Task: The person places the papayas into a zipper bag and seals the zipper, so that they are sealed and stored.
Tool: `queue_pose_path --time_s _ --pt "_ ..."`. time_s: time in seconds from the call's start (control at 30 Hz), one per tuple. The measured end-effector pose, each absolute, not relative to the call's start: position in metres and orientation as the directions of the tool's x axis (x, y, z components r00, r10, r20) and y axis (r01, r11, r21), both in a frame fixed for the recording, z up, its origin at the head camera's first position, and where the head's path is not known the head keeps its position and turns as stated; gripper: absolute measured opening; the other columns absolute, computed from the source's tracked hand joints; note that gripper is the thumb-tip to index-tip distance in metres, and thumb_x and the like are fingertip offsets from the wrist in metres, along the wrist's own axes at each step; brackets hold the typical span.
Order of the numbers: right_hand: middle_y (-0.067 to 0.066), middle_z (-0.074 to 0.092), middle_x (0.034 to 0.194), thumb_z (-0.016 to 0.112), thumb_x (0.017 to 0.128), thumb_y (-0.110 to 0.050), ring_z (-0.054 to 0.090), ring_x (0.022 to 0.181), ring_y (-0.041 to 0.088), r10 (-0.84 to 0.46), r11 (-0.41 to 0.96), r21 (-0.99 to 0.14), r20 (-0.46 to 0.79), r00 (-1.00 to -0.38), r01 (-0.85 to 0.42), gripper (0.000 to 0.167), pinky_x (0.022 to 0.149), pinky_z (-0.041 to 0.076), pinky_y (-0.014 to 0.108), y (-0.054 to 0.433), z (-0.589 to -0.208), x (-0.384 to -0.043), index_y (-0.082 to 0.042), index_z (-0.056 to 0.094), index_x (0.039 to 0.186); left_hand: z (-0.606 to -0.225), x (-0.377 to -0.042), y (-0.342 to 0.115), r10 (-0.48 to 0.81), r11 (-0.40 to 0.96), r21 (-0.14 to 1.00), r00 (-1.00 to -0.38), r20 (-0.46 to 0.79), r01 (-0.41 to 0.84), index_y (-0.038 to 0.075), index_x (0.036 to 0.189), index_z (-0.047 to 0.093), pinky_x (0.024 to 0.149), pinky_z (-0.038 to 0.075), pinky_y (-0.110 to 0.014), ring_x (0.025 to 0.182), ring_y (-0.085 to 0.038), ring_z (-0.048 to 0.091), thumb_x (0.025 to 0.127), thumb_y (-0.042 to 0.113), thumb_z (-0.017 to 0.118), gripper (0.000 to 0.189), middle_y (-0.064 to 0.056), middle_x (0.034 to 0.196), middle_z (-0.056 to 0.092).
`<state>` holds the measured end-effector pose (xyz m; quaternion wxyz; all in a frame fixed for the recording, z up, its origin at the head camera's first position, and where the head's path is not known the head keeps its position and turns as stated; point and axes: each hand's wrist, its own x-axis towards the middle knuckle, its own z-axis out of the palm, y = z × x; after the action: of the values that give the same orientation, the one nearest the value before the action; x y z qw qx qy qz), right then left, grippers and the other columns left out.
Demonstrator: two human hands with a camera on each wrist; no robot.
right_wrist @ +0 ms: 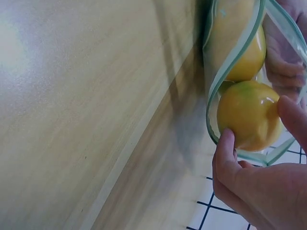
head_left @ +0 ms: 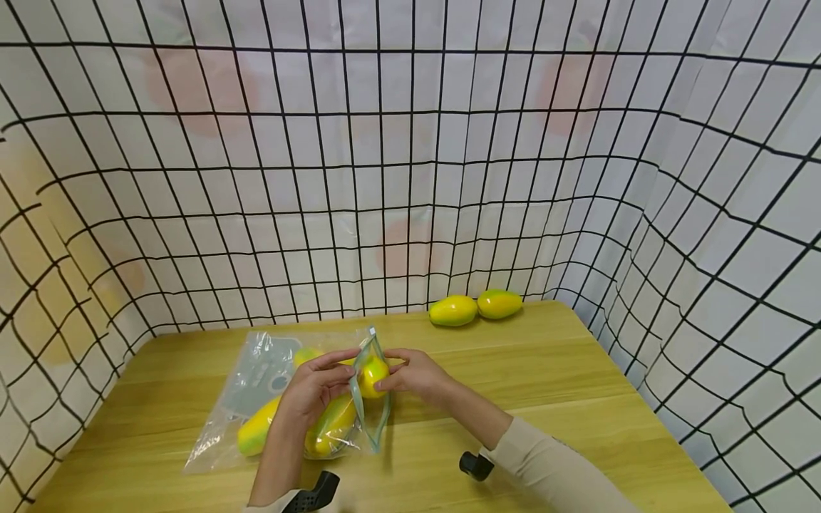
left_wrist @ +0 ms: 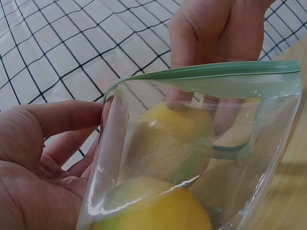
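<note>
A clear zip bag [head_left: 224, 399] with a green-edged mouth lies on the table, its mouth raised and spread toward the right. Several yellow-green papayas [head_left: 330, 431] are inside it. My left hand [head_left: 314, 388] holds the bag's rim on the left side of the opening. At the mouth, my right hand [head_left: 417, 374] grips one papaya [right_wrist: 249, 115] by its end, thumb on one side and fingers on the other. That papaya is partly within the opening, as the left wrist view shows through the clear film. Another papaya [left_wrist: 153, 206] sits just below it in the bag.
Two more papayas [head_left: 452, 311] lie side by side at the table's back edge, right of centre. Black wire mesh [head_left: 410, 164] backed by pale cloth encloses the wooden table [head_left: 513, 399] at the back and sides.
</note>
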<state>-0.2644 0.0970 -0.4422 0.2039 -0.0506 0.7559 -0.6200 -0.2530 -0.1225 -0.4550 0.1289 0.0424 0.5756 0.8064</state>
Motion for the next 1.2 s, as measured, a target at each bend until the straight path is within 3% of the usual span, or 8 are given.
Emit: queue_pose_path --time_s 0.2,0.47,0.87,1.2 --pt "0.020 0.066 0.129 0.082 0.081 -0.007 0.069 0.111 0.026 -0.343 0.209 -0.957 -0.264 -0.901 0.201 0.069 0.104 0.054 0.046 0.0966 -0.4446 -0.2683 0.000 0.053 0.144 -0.4551 -0.2528 -0.1234 0.262 -0.303 0.940 -0.962 -0.075 -0.156 0.001 0.125 0.071 0.073 0.062 -0.025 0.075 -0.012 0.072 0.094 -0.001 0.065 0.032 0.000 0.094 0.074" --pt "0.017 0.067 0.124 0.082 0.081 -0.009 0.069 0.106 0.023 -0.336 0.222 -0.956 -0.260 -0.905 0.192 0.066 0.101 0.056 0.042 0.0963 -0.4436 -0.2687 0.005 0.055 0.139 -0.4549 -0.2527 -0.1238 0.260 -0.299 0.942 -0.963 -0.073 -0.152 -0.001 0.126 0.070 0.073 0.062 -0.025 0.076 -0.012 0.072 0.095 -0.001 0.064 0.032 -0.002 0.098 0.074" --pt "0.011 0.070 0.118 0.085 0.080 -0.022 0.064 0.107 0.024 -0.300 0.317 -0.939 -0.233 -0.925 0.134 0.063 0.106 0.047 0.057 0.0979 -0.4437 -0.2651 -0.005 0.061 0.136 -0.4537 -0.2526 -0.1254 0.262 -0.323 0.932 -0.962 -0.082 -0.167 0.000 0.126 0.070 0.075 0.062 -0.026 0.078 -0.014 0.073 0.095 -0.003 0.064 0.032 -0.004 0.104 0.074" --pt "0.017 0.064 0.126 0.084 0.083 -0.022 0.067 0.107 0.024 -0.305 0.286 -0.948 -0.227 -0.925 0.138 0.059 0.102 0.053 0.054 0.0927 -0.4450 -0.2591 -0.001 0.057 0.131 -0.4532 -0.2519 -0.1254 0.255 -0.315 0.935 -0.963 -0.085 -0.166 0.003 0.122 0.074 0.074 0.063 -0.027 0.077 -0.015 0.073 0.094 -0.002 0.064 0.029 -0.002 0.097 0.076"
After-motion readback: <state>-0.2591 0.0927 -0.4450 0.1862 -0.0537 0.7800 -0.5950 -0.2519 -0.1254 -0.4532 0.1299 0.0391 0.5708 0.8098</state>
